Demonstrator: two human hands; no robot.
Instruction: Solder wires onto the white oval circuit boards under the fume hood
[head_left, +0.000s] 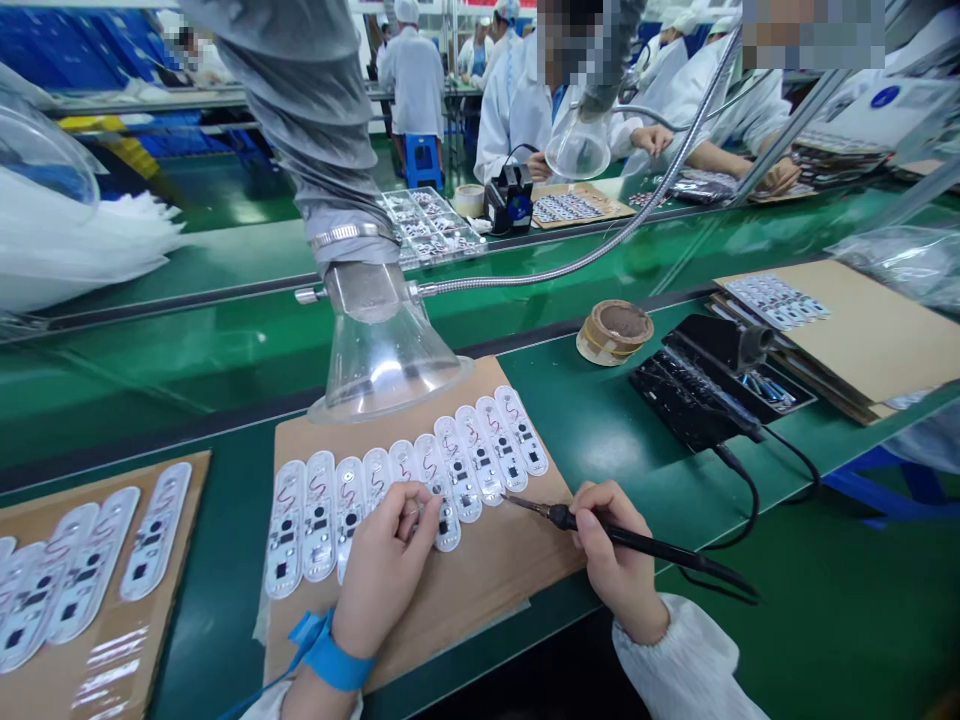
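In my right hand is a black soldering iron, held like a pen. Its metal tip points left, close to the lower end of one white oval unit in the row. My left hand is pinched over the middle of the row, and what is between its fingertips is too small to make out. A blue strap circles the left wrist. Several white oval units lie side by side on a cardboard sheet, each with red wires and small black parts. My left hand covers part of some units.
A clear extraction funnel hangs low over the cardboard's back edge. Right of it are a tape roll and a black soldering stand with cables. More units rest on cardboard at left and stacked sheets at right. People work across the bench.
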